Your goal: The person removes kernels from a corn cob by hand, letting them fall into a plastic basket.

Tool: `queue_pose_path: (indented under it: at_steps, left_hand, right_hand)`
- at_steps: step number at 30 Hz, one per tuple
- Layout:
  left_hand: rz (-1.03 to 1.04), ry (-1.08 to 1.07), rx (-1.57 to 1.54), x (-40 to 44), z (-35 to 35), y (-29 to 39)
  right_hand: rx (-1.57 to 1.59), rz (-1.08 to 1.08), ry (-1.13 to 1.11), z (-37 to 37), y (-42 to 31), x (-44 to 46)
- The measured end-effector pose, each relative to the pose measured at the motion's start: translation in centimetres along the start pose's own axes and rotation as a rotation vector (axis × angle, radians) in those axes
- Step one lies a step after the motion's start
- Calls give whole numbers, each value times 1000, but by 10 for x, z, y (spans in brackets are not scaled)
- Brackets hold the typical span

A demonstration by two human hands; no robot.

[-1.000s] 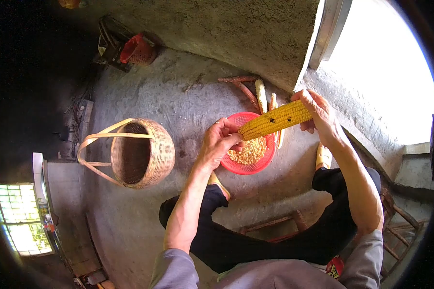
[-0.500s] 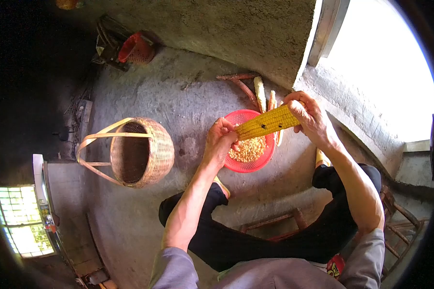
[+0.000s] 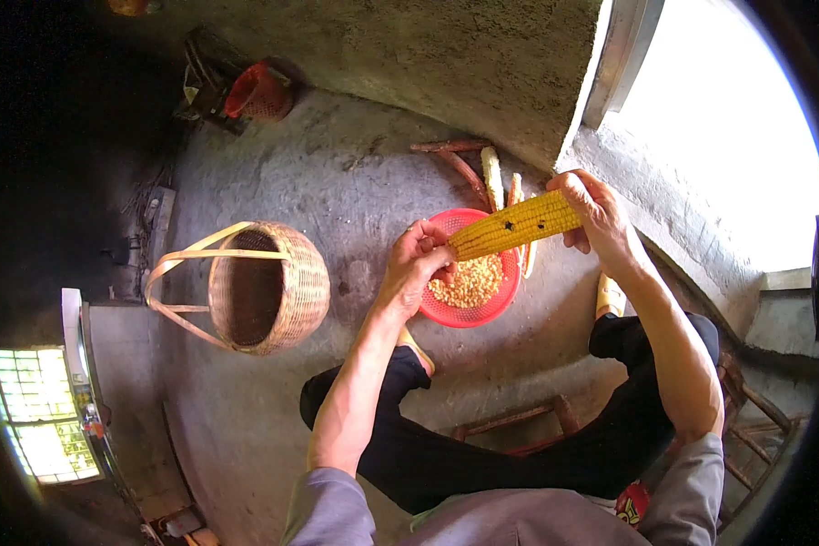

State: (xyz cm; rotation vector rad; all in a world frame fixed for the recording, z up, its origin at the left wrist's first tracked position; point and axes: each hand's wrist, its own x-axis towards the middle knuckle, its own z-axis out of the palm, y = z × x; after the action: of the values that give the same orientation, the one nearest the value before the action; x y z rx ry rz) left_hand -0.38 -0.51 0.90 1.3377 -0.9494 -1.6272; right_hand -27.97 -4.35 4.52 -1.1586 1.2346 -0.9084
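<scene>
A yellow corn cob (image 3: 516,226) with a few dark spots is held slantwise above a round red plastic basket (image 3: 471,321). My left hand (image 3: 416,264) pinches its lower left end, the thumb and fingers pressed on the kernels there. Around the cob's upper right end are the fingers of my right hand (image 3: 598,215). Loose yellow kernels (image 3: 471,282) lie in the red basket, partly hidden by the cob and my left hand.
A wicker basket (image 3: 307,289) with a tall handle lies on its side at the left. Stripped cobs (image 3: 493,180) rest on the floor beyond the red basket, near the wall. Another red basket (image 3: 262,94) is farther back. A wooden chair (image 3: 761,409) stands at the right.
The cob and my right hand moved slightly toward the left, then back to the right. Both hands have kept hold of the cob.
</scene>
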Motion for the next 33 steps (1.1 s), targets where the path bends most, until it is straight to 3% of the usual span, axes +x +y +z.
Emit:
queue_pose_path:
  at_steps: [9, 11, 33]
  left_hand:
    - [16, -27, 68, 0, 4, 1]
    - [74, -34, 249, 5, -1, -12]
    - [86, -76, 105, 1, -1, -2]
  right_hand:
    - [-31, -23, -16, -1, -4, 0]
    - [-88, -60, -24, 0, -4, -1]
    - [-60, -27, 23, 0, -6, -2]
